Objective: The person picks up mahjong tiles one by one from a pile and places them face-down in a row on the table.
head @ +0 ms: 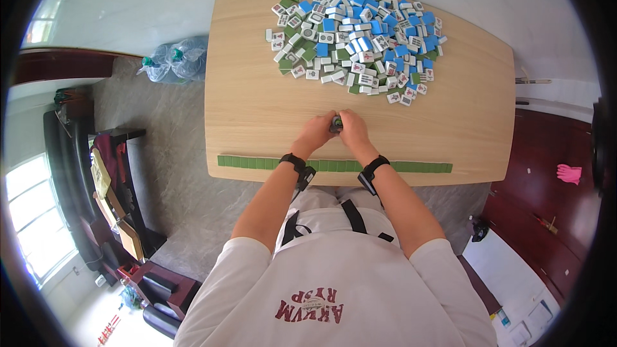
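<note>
A small dark object with a green patch on top (336, 124) is pinched between my two hands above the wooden table; its exact kind is hard to make out. My left hand (315, 131) grips it from the left, and my right hand (354, 129) closes on it from the right. Between my forearms and the near table edge runs a long row of mahjong tiles (250, 163), green backs up, partly hidden under my wrists. Beyond my hands lies a loose heap of mahjong tiles (356, 41), with blue or green backs and white faces turned various ways.
The light wooden table (260, 120) has rounded corners and meets a pale wall at its far side. Large plastic water bottles (181, 61) stand on the floor to its left. A dark red cabinet (535, 154) with a pink glove (569, 173) is at the right.
</note>
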The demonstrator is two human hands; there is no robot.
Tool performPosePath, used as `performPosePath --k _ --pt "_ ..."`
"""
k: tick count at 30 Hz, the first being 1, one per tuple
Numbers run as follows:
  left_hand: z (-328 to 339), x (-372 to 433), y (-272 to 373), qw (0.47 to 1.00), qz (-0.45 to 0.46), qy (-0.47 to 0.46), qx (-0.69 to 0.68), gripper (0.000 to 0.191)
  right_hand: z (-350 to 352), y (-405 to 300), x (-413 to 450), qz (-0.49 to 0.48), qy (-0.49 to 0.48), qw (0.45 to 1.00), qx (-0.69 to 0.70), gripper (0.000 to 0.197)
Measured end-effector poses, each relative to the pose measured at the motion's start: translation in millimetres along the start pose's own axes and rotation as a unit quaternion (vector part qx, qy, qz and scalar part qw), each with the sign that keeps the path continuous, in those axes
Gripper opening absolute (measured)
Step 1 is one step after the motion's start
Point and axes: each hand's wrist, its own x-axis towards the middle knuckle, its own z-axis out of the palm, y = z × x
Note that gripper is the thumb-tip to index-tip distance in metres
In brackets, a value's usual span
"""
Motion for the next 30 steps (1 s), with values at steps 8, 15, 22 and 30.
performPosePath --k 8,15,22,30 --pt "0 7 -8 0.999 -0.010 -0.048 0.014 0.037 5 24 3 0.005 0.052 0.995 0.086 0.042" --pt "1 11 -7 0.999 0.010 -0.038 0.010 0.039 2 8 3 -0.001 0.020 0.999 0.043 0.038" --pt "-1 11 -6 0.997 -0.023 -0.066 0.044 0.042 5 23 11 0.015 0.040 0.998 0.050 0.028" --pt "-1 10 -9 0.998 0.022 -0.038 0.040 0.041 2 19 0 -0.064 -0.001 0.994 0.084 0.038"
